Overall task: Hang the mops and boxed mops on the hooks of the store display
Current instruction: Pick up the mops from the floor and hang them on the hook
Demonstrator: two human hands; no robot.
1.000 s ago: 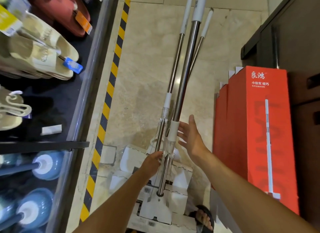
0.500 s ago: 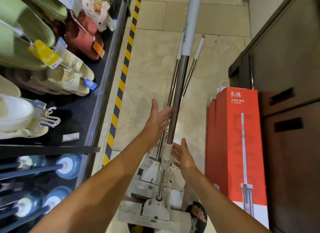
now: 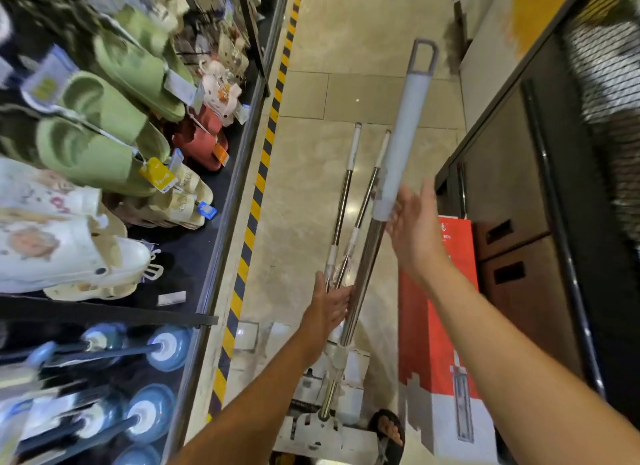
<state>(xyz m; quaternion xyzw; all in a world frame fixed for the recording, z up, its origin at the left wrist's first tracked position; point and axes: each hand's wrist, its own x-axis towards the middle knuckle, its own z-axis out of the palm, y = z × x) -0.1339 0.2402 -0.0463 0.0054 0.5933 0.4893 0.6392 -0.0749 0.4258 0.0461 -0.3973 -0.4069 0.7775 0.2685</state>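
**Bottom centre:** the head (image 3: 311, 430) of the lifted mop (image 3: 365, 267) rests on the floor (image 3: 346, 31) among other mop heads, beside a sandalled foot (image 3: 389, 430).

**Centre:** the left hand (image 3: 329, 308) lies against the steel shaft (image 3: 372, 246). Whether its fingers close round the shaft cannot be told.

**Lower right:** red boxed mops (image 3: 433, 343) stand on end against a dark cabinet (image 3: 512, 187), untouched.

**Right of centre:** the right hand (image 3: 415, 236), fingers released and straight, meets the lower end of the white grip sleeve (image 3: 403, 142).

**Change:** half a second earlier the left hand was the higher one on the shaft and the right hand the lower. That order is now reversed. The grey hanging loop (image 3: 420, 72), upper right of centre, was cut off by the frame edge then and now shows.

**Beyond:** two further mops (image 3: 346, 187) lie on the floor.

**Left side:** a slipper display (image 3: 104, 111).

**Reading:** the mop is probably being walked upright, hand over hand, to bring its loop to a hook. No free hook shows, and nothing is hung yet.
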